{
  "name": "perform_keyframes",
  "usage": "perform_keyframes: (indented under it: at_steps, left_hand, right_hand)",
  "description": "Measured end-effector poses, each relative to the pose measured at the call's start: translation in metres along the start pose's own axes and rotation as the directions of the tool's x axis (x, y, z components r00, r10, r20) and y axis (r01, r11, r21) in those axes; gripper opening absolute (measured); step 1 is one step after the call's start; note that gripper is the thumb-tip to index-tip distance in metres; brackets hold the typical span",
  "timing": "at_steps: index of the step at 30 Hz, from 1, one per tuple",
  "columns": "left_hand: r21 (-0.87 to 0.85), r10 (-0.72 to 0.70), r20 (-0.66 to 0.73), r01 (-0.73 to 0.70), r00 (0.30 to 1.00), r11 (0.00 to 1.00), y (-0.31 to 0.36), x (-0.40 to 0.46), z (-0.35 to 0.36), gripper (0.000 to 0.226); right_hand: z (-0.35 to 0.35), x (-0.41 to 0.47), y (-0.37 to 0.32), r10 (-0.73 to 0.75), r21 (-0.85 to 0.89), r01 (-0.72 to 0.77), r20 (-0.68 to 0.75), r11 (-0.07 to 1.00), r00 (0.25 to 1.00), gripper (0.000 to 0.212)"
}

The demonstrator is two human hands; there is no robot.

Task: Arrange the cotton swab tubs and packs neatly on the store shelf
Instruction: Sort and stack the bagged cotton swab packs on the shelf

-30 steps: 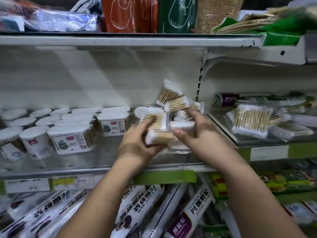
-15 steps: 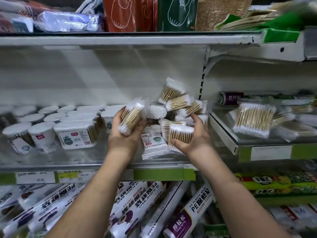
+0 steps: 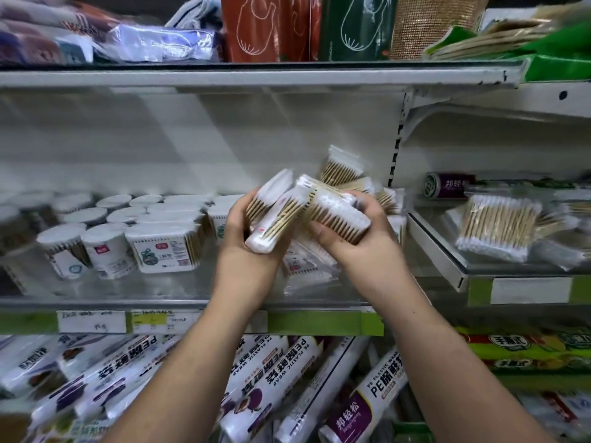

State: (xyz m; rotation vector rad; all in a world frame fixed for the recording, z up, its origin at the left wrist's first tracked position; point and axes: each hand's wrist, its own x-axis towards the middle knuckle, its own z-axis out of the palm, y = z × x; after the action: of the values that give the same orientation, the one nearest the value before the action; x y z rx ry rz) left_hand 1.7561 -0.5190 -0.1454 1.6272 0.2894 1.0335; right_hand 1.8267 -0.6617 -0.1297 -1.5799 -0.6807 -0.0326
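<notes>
My left hand point(image 3: 246, 244) grips two clear cotton swab packs point(image 3: 275, 212) with wooden sticks, raised above the shelf point(image 3: 179, 302). My right hand point(image 3: 361, 238) holds another swab pack point(image 3: 335, 215), pressed against the left-hand ones. More loose packs point(image 3: 342, 169) lean in a pile behind my hands at the shelf's right end, and a flat pack point(image 3: 303, 263) lies under them. Several white swab tubs point(image 3: 163, 247) stand in rows on the left of the shelf.
A neighbouring shelf on the right carries a larger swab pack point(image 3: 499, 225) and a purple roll point(image 3: 447, 185). Plastic wrap rolls point(image 3: 287, 378) fill the shelf below. Bags and cloths point(image 3: 268, 27) sit on the top shelf. Price labels point(image 3: 92, 321) line the shelf edge.
Both hands lifted packs off the pile and came together. The right hand's pack now meets the packs in the left hand, higher above the shelf than before.
</notes>
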Motion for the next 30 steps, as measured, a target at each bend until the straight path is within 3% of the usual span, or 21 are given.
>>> perform_keyframes:
  at_steps: [3, 7, 12, 15, 20, 24, 27, 30]
  left_hand:
    - [-0.179, -0.090, 0.007, 0.090, 0.996, 0.980, 0.011, 0.002, -0.014, 0.062]
    - [-0.308, -0.233, 0.107, 0.255, 0.967, 0.916, 0.020, 0.018, -0.042, 0.046]
    - [-0.427, -0.376, 0.253, 0.452, 0.891, 0.783, 0.025, 0.033, -0.073, 0.042]
    - [-0.390, -0.405, 0.353, 0.526, 0.843, 0.756, 0.023, 0.043, -0.093, 0.049]
    - [-0.353, -0.370, 0.449, 0.541, 0.814, 0.763, 0.030, 0.067, -0.126, 0.049]
    - [-0.309, -0.385, 0.436, 0.537, 0.813, 0.785, 0.035, 0.093, -0.159, 0.042]
    - [-0.249, -0.382, 0.269, 0.447, 0.884, 0.859, 0.029, 0.120, -0.186, 0.042]
    - [0.032, -0.196, 0.079, 0.194, 0.977, 0.980, 0.020, 0.146, -0.213, 0.045]
  right_hand:
    - [0.014, 0.006, -0.007, 0.074, 0.261, -0.086, 0.055, 0.962, 0.996, 0.050]
    - [0.038, 0.013, -0.013, 0.162, 0.488, -0.203, 0.127, 0.849, 0.979, 0.077]
    - [0.077, 0.014, -0.021, 0.173, 0.540, -0.260, 0.207, 0.800, 0.963, 0.060]
    - [0.099, 0.017, -0.024, 0.181, 0.466, -0.266, 0.219, 0.844, 0.959, 0.066]
    - [0.135, 0.027, -0.030, 0.189, 0.400, -0.257, 0.202, 0.880, 0.961, 0.075]
    - [0.169, 0.036, -0.042, 0.155, 0.360, -0.224, 0.211, 0.906, 0.965, 0.056]
    - [0.195, 0.048, -0.053, 0.146, 0.255, -0.188, 0.174, 0.948, 0.974, 0.065]
    - [0.220, 0.066, -0.059, 0.128, 0.191, -0.153, 0.137, 0.970, 0.982, 0.072]
